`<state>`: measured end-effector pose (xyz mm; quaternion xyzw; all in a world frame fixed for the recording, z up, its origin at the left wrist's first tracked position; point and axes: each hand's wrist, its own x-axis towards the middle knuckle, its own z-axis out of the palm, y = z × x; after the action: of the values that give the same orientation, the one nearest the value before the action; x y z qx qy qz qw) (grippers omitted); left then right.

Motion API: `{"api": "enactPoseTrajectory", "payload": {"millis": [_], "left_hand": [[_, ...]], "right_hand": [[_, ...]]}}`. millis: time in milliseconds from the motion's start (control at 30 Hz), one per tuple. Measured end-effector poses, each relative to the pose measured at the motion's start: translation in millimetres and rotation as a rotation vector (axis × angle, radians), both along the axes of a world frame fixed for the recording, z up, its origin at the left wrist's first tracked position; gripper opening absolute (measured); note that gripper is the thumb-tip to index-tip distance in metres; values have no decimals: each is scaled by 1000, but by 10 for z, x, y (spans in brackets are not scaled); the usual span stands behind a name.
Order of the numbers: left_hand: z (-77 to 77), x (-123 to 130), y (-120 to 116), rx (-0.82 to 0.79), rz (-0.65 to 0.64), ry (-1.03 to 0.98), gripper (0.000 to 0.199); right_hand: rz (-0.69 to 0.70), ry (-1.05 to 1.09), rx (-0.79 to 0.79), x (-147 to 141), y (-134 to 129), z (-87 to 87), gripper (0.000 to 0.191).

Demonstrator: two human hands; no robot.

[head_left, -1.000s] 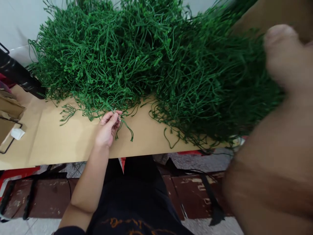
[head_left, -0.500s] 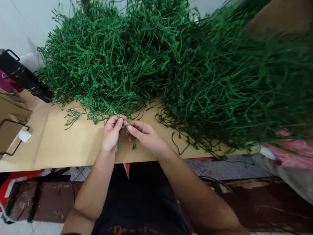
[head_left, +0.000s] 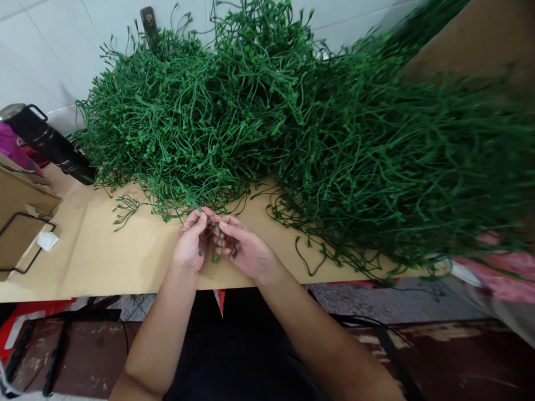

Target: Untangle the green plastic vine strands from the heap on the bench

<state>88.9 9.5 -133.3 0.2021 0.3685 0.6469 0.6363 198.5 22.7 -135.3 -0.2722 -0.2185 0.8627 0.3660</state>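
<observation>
Close together at the table's front, my left hand [head_left: 191,236] and my right hand [head_left: 246,245] both pinch a thin green artificial plant stem [head_left: 217,248]. Its small budded tips hang down between my fingers. My left thumb and forefinger are pressed together on its upper part; the right thumb and fingers close on it just beside them. Behind my hands rises a large heap of the same green plastic stems [head_left: 188,128], spreading far to the right. One branched sprig [head_left: 126,211] lies apart on the brown board to the left.
Brown cardboard [head_left: 112,250] covers the table. A black flask [head_left: 50,145] leans at the left, near a cardboard box [head_left: 20,195] with a black wire frame and a white scrap [head_left: 47,240]. Pink cloth [head_left: 497,273] shows at the right edge. A white tiled wall [head_left: 50,50] stands behind.
The view has shifted slightly, so everything sits a little lower. My right hand has turned a little, its fingers nearer the left hand; the hanging tips have swung between them.
</observation>
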Motion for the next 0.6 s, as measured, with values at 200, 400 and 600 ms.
{"api": "enactPoseTrajectory", "payload": {"millis": [200, 400, 600], "left_hand": [[38, -25, 0, -93, -42, -74, 8], [59, -54, 61, -154, 115, -284, 26], [69, 0, 25, -104, -33, -172, 20]], "right_hand": [[-66, -132, 232, -71, -77, -30, 24], [39, -26, 383, -122, -208, -58, 27], [-291, -349, 517, -13, -86, -39, 39]]}}
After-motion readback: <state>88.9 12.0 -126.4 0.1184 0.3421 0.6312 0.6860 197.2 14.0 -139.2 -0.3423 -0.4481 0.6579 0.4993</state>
